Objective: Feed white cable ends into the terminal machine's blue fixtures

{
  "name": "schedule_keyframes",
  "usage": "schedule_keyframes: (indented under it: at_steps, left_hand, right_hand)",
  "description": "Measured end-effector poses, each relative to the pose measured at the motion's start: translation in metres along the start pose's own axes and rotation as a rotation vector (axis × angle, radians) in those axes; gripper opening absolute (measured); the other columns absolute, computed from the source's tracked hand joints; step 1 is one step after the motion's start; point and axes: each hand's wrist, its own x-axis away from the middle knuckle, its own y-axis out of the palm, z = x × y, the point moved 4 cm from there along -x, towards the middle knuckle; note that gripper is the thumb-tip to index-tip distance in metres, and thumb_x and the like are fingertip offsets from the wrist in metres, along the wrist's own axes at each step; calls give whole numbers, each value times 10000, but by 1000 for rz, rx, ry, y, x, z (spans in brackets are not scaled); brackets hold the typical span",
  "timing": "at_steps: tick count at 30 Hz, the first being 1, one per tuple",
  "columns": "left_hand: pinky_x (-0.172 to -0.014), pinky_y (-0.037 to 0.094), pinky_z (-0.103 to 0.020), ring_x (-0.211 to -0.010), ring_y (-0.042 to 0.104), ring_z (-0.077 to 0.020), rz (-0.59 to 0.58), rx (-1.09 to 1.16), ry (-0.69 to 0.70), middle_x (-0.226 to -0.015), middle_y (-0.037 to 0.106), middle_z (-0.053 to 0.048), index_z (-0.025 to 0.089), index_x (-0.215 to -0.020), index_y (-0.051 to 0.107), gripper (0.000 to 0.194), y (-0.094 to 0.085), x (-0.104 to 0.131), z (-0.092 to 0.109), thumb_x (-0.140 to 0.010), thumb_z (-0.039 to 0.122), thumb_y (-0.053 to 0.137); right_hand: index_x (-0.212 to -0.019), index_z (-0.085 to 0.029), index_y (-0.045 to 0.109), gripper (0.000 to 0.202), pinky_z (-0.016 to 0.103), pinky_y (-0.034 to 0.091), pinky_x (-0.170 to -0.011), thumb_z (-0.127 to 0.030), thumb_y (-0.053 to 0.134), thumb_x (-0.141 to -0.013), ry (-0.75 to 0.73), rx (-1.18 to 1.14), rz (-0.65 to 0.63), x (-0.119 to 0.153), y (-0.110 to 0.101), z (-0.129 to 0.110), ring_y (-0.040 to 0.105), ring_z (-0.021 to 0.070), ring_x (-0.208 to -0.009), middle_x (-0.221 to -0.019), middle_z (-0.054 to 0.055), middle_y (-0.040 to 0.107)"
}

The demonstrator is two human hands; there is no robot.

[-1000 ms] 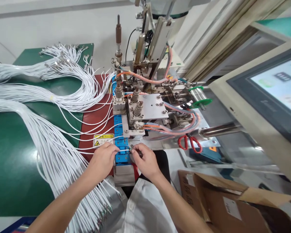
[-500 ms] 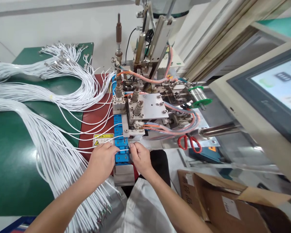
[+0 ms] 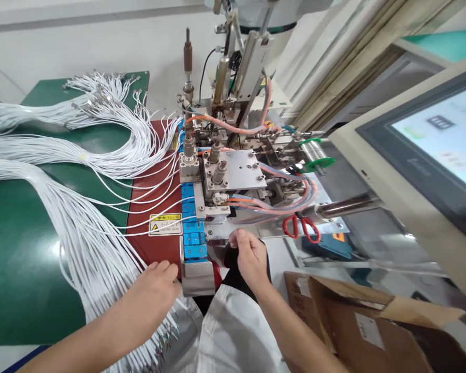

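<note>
My left hand [image 3: 159, 284] hovers over the white cable bundle [image 3: 101, 248] near its cut ends, fingers curled down; whatever they hold is hidden. My right hand [image 3: 250, 256] is at the machine's front edge, its thumb against the curled fingers; I cannot make out anything in it. Between the hands runs a row of blue clamp blocks [image 3: 194, 252] along the machine's left side. Thin white cables from the bundle lead to the blocks farther up. A yellow warning label [image 3: 165, 225] lies on the red plate [image 3: 157, 251] left of the blocks.
The machine's metal top plate [image 3: 236, 173] stands behind the blocks, with hoses and a green wire spool [image 3: 316, 155]. Red-handled scissors [image 3: 302, 229] lie at its front right. A screen [image 3: 446, 124] juts in at right above an open cardboard box [image 3: 373, 326]. A green table [image 3: 19, 259] bears the cables.
Both hands have left the blue blocks: the left moved down and left, the right moved to the right. The cable that ran between them at the front block no longer shows there.
</note>
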Motion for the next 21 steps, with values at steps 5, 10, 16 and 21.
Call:
schedule_keyframes:
  at_steps: [5, 10, 16, 21]
  left_hand:
    - [-693, 420, -298, -731, 521, -168, 198, 167, -55, -787, 558, -24, 188, -783, 574, 184, -5, -15, -9, -862, 144, 415]
    - [-695, 438, -253, -743, 553, -137, 506, 408, -194, -791, 577, -6, 193, -803, 581, 120, -17, -34, -21, -853, 226, 477]
    - [-717, 476, -269, -773, 579, -143, 541, 409, -166, -841, 604, -13, 218, -1007, 568, 176, -12, -38, -15, -848, 233, 496]
    - [-708, 492, -262, -752, 580, -139, 655, 260, -38, -837, 597, -46, 202, -1198, 496, 315, -10, -39, -5, -897, 212, 405]
  right_hand:
    - [-589, -171, 530, 371, 238, 394, -507, -382, 404, -867, -38, -39, -86, 11, 3, -13, 477, 118, -533, -557, -1, 506]
    - [-862, -188, 641, 196, 274, 471, -594, -300, 482, -835, -173, -58, -217, 24, 13, -32, 576, 154, -674, -762, 49, 619]
    - [-723, -194, 625, 103, 258, 476, -613, -196, 543, -786, -218, 51, -186, 17, 20, -47, 594, 145, -661, -699, 25, 637]
    - [-798, -186, 620, 150, 246, 491, -562, -257, 490, -825, -53, -63, -107, 17, 19, -39, 602, 138, -620, -693, 27, 652]
